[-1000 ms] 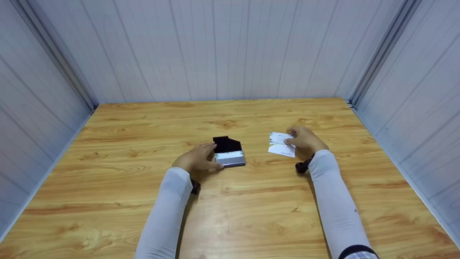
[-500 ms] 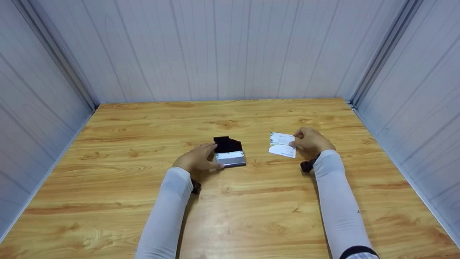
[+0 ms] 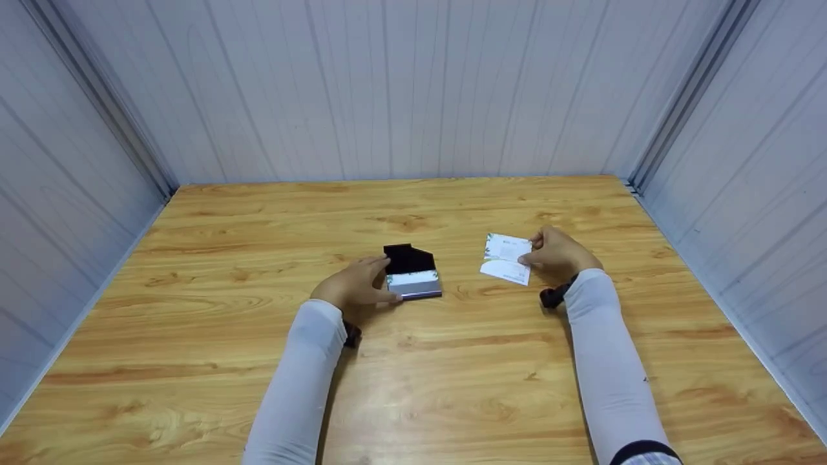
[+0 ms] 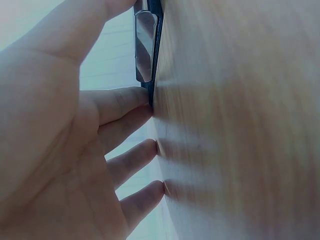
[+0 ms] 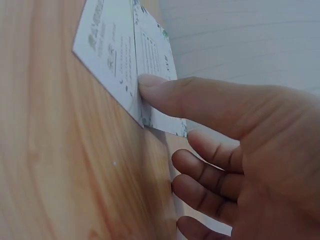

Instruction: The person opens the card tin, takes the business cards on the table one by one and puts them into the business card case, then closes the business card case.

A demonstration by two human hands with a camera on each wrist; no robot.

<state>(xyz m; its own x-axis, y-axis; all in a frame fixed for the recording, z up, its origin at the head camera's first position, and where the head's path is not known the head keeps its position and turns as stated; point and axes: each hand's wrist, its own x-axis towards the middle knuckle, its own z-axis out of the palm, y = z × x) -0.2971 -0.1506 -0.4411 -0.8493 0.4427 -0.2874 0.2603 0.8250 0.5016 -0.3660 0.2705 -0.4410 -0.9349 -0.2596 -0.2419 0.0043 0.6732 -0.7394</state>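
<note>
A small open card case (image 3: 409,259) with a black lid lies at the middle of the wooden table. A stack of white cards (image 3: 415,286) sits in its front part. My left hand (image 3: 351,284) holds the case at its left side, thumb at the near edge and index finger by the lid; the other fingertips rest on the table in the left wrist view. To the right, my right hand (image 3: 561,252) pinches two overlapping printed business cards (image 3: 508,248) at their right edge. Its thumb lies on top, while the remaining fingers curl beside the cards (image 5: 112,55).
The wood-grain table (image 3: 413,387) fills the lower view. A pale panelled wall (image 3: 413,90) stands behind it, and further panels flank both sides. Each wrist carries a black camera mount.
My right hand has shifted slightly right along the cards, from their face to their right edge. The cards have tilted and spread apart a little. My left hand and the case stay put.
</note>
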